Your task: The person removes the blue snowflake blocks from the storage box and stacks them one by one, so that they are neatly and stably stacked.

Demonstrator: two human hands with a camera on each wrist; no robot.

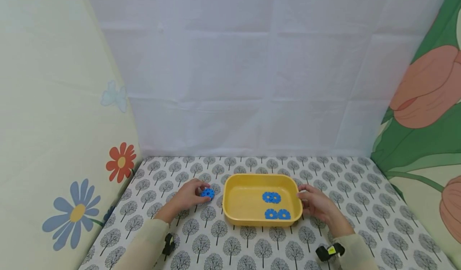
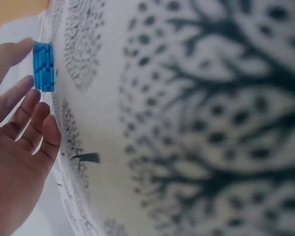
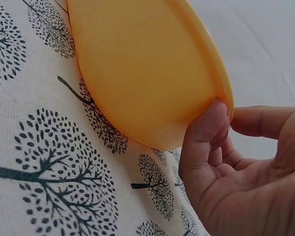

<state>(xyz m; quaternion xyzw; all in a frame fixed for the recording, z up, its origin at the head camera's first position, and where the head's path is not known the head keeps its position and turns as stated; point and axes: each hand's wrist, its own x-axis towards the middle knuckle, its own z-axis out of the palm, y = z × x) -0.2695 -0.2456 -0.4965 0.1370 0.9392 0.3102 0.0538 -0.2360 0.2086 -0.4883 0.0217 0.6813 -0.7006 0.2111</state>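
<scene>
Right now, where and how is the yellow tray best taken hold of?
Probably by the rim at the short right end of the yellow tray, coming from the right: the wall there rises to a thin edge that suits a pinch, and the right hand grips it there.

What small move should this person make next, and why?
Probably lift the stack of blue notched plastic discs over the left side of the yellow rounded-rectangle tray. The left hand pinches that stack just outside the tray, similar blue discs lie inside, and the right hand grips the tray's right end, which may steady it.
</scene>
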